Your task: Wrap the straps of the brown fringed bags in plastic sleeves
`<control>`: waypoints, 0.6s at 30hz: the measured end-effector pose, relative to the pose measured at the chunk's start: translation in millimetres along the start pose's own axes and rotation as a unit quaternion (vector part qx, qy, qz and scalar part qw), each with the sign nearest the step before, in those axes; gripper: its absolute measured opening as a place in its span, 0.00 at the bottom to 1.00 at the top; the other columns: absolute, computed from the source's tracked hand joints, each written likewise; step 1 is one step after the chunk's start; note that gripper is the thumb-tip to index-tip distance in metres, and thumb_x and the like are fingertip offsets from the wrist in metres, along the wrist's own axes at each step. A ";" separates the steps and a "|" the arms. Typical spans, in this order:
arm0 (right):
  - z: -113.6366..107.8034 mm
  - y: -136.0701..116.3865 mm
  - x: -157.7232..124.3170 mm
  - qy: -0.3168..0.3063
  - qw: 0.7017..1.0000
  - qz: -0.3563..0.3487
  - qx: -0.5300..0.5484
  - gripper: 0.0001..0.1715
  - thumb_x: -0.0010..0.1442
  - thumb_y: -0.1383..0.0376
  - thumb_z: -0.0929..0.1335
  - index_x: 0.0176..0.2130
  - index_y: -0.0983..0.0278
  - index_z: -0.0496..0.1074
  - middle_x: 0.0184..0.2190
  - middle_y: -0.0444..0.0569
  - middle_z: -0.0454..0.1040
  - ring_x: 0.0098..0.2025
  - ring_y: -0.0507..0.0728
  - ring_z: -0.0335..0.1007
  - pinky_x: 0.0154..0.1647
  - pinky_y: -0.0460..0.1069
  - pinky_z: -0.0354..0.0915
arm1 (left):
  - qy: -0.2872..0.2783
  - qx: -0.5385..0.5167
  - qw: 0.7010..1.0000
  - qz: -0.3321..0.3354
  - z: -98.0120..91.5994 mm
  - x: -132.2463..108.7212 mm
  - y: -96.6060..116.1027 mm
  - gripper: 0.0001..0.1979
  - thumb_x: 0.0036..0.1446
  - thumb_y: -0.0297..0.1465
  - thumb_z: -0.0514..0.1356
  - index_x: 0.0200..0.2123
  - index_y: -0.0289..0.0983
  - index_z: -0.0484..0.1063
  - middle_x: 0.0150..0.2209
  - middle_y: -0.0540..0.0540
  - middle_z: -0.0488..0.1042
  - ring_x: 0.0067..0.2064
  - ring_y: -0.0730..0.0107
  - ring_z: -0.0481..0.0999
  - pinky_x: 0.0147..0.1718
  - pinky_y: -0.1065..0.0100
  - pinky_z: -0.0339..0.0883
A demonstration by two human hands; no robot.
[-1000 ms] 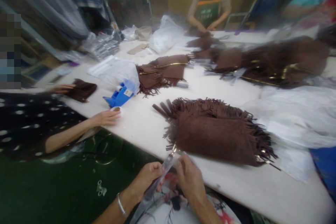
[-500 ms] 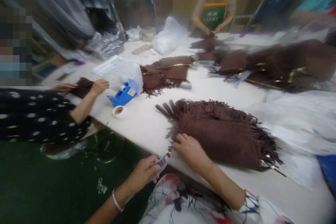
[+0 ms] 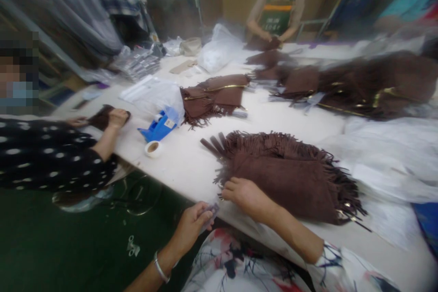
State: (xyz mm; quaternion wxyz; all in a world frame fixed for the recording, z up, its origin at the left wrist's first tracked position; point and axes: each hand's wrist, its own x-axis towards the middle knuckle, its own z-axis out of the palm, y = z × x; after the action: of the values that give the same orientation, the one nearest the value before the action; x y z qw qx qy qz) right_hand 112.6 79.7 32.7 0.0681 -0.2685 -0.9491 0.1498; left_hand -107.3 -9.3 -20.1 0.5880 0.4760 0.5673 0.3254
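A dark brown bag with long fringe (image 3: 284,182) lies on the white table (image 3: 185,171) in front of me. My right hand (image 3: 244,196) is at its near left corner, fingers curled together on the edge beside a bit of metal hardware; the fingertips are partly hidden. Off the table edge to the left, my left hand (image 3: 196,219) is closed around a small clear plastic packet (image 3: 209,215). A gap separates the packet from the bag. Metal fittings (image 3: 345,210) show at the bag's right end.
A blue tape dispenser (image 3: 159,125) and a white tape roll (image 3: 153,148) sit to the left. More brown fringed bags (image 3: 215,96) lie further back. White plastic sheeting (image 3: 386,150) covers the right side. Co-workers handle brown pieces at the left (image 3: 102,117) and far side.
My left hand has drawn the packet slightly down and away from the bag's corner; my right hand stays there. The left co-worker's hand has lowered onto the brown piece.
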 end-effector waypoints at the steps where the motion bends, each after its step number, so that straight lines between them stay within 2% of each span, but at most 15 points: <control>1: 1.5 0.6 0.4 0.006 1.000 0.006 0.003 0.11 0.67 0.65 0.61 0.35 0.63 0.70 0.35 0.47 0.70 0.38 0.54 0.60 0.38 0.49 0.55 | 0.003 -0.002 1.000 -0.001 2.6 0.9 2.1 0.14 0.58 0.40 0.58 0.37 0.35 0.74 0.28 0.46 0.75 0.28 0.68 0.73 0.30 0.69 0.66; 9: 18.9 3.6 0.7 0.048 0.995 0.087 0.023 0.07 0.63 0.66 0.65 0.32 0.63 0.72 0.32 0.43 0.69 0.32 0.51 0.62 0.29 0.47 0.51 | 0.018 -0.027 0.999 -0.008 28.2 13.9 12.3 0.14 0.57 0.39 0.59 0.40 0.35 0.75 0.32 0.46 0.78 0.31 0.65 0.75 0.32 0.69 0.67; 14: 25.9 4.0 -4.7 0.049 0.992 0.092 0.073 0.04 0.62 0.67 0.65 0.36 0.63 0.71 0.34 0.45 0.71 0.35 0.52 0.66 0.34 0.47 0.56 | 0.014 -0.074 0.997 -0.018 43.0 27.5 13.3 0.15 0.55 0.39 0.60 0.40 0.34 0.75 0.32 0.46 0.77 0.31 0.66 0.74 0.32 0.67 0.69; 18: 26.2 3.9 -12.0 0.066 0.985 0.134 0.090 0.08 0.62 0.70 0.63 0.42 0.64 0.71 0.37 0.47 0.70 0.39 0.54 0.66 0.38 0.46 0.59 | 0.023 -0.093 0.994 -0.046 47.1 35.6 12.5 0.16 0.53 0.39 0.62 0.40 0.33 0.74 0.31 0.46 0.75 0.31 0.67 0.73 0.33 0.65 0.70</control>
State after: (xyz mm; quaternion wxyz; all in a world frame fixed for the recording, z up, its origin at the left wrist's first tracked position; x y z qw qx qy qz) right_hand 119.1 70.1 6.0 0.1334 -0.3953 -0.8808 0.2241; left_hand -54.2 18.8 -25.8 0.6308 0.3847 0.5696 0.3600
